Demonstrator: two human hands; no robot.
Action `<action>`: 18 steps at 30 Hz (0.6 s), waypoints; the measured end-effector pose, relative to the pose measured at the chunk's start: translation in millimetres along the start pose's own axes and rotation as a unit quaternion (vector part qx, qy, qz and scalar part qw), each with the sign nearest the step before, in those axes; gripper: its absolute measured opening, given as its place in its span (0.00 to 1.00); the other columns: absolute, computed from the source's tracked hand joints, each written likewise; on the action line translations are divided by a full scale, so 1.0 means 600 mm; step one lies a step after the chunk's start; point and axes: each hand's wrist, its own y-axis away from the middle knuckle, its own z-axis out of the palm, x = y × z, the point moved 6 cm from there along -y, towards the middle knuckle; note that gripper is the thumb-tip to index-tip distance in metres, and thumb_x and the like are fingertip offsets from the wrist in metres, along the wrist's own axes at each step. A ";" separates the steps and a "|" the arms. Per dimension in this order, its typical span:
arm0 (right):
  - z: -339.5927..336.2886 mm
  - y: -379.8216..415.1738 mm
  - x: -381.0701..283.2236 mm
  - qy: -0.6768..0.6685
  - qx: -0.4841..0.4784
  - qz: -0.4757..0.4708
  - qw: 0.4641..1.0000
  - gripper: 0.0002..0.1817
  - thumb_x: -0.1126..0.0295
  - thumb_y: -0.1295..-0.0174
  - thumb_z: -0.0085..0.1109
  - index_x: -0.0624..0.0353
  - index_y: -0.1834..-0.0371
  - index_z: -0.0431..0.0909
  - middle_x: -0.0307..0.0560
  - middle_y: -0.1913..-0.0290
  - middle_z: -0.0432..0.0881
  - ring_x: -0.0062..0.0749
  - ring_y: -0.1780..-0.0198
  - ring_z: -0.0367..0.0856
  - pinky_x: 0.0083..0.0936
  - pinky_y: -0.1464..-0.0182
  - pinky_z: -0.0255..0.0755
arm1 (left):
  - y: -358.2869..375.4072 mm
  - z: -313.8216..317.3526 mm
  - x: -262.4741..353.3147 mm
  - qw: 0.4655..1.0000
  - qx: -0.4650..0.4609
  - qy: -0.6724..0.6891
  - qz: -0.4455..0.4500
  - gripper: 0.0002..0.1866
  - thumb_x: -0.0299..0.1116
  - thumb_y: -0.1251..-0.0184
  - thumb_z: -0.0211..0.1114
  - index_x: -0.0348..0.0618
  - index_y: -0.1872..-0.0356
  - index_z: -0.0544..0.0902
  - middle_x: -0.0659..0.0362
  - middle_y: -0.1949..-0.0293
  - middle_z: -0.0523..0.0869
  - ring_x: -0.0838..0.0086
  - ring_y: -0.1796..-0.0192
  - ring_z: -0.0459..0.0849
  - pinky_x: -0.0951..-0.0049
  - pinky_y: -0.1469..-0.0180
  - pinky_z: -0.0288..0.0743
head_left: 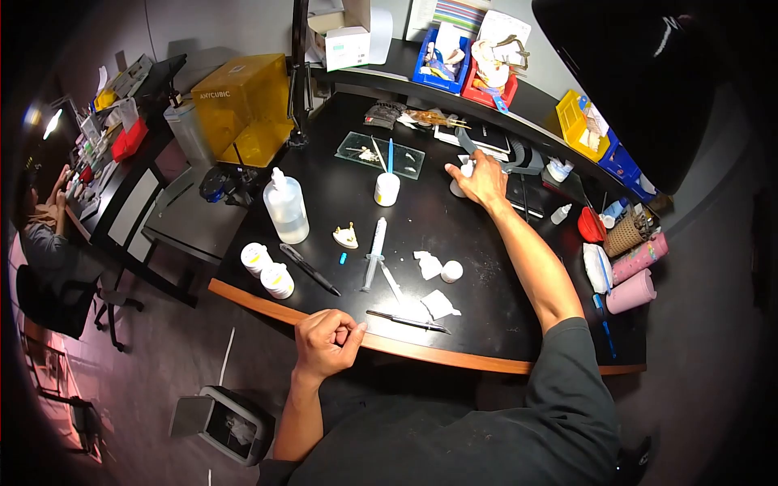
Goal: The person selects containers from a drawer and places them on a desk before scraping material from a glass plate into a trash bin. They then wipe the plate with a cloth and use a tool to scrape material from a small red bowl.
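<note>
My right hand [486, 180] reaches to the far side of the black desk, its fingers around a small whitish container [458, 188]. The hand covers much of it, so its exact kind is hidden. At the desk's front edge my left hand [327, 338] is curled into a fist with nothing visible in it. Close to that fist lie a dark, thin-tipped tool [408, 321] and a black pen [309, 268]. A syringe [375, 253] rests mid-desk beside a dental model [346, 236]. White paper pieces [440, 304] lie near a small white cup [451, 271].
A clear squeeze bottle [286, 208] and two white jars [277, 280] stand on the left. Behind are a white pot with sticks [386, 190] and a glass plate [380, 155]. Pink cups [631, 292] line the right edge. Another person [49, 219] sits far left.
</note>
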 end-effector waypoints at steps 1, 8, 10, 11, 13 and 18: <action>-0.004 0.005 -0.004 0.013 0.016 -0.007 1.000 0.38 0.39 0.47 0.70 0.63 0.46 0.81 0.62 0.47 0.82 0.56 0.40 0.80 0.55 0.41 0.72 | -0.002 -0.001 0.003 1.000 -0.002 -0.001 0.003 0.13 0.24 0.46 0.76 0.43 0.80 0.77 0.64 0.87 0.70 0.75 0.85 0.69 0.74 0.79 0.62; 0.008 -0.019 -0.089 -0.048 0.000 -0.210 0.977 0.24 0.62 0.47 0.72 0.65 0.50 0.83 0.64 0.50 0.81 0.59 0.44 0.79 0.48 0.40 0.74 | -0.003 -0.001 0.003 1.000 -0.001 -0.009 0.012 0.13 0.24 0.47 0.75 0.44 0.80 0.77 0.64 0.87 0.69 0.75 0.85 0.70 0.74 0.79 0.62; 0.038 -0.024 -0.130 -0.047 -0.142 -0.217 0.965 0.23 0.66 0.48 0.69 0.63 0.48 0.84 0.64 0.46 0.81 0.59 0.40 0.80 0.43 0.36 0.74 | -0.001 -0.001 0.000 1.000 0.004 -0.003 0.016 0.12 0.22 0.48 0.75 0.43 0.80 0.78 0.64 0.86 0.71 0.78 0.85 0.68 0.76 0.79 0.59; 0.060 -0.032 -0.143 -0.024 -0.183 -0.222 0.958 0.26 0.64 0.50 0.70 0.62 0.46 0.84 0.64 0.44 0.81 0.58 0.39 0.79 0.41 0.35 0.74 | -0.001 0.000 -0.001 1.000 0.008 -0.001 0.019 0.11 0.21 0.49 0.75 0.42 0.80 0.79 0.65 0.86 0.72 0.80 0.84 0.68 0.77 0.79 0.58; 0.115 -0.064 -0.152 -0.039 -0.199 -0.274 0.940 0.29 0.62 0.52 0.71 0.62 0.44 0.83 0.64 0.45 0.83 0.56 0.40 0.80 0.41 0.35 0.74 | -0.001 0.001 -0.002 1.000 0.013 -0.005 0.021 0.11 0.21 0.49 0.75 0.42 0.80 0.79 0.64 0.86 0.72 0.79 0.85 0.68 0.77 0.79 0.59; 0.150 -0.122 -0.180 -0.074 -0.218 0.004 0.973 0.32 0.50 0.51 0.76 0.65 0.51 0.87 0.62 0.45 0.86 0.52 0.41 0.84 0.36 0.37 0.78 | 0.000 -0.002 -0.001 0.999 0.033 -0.019 0.019 0.12 0.21 0.50 0.75 0.43 0.81 0.78 0.64 0.87 0.70 0.78 0.85 0.69 0.76 0.80 0.59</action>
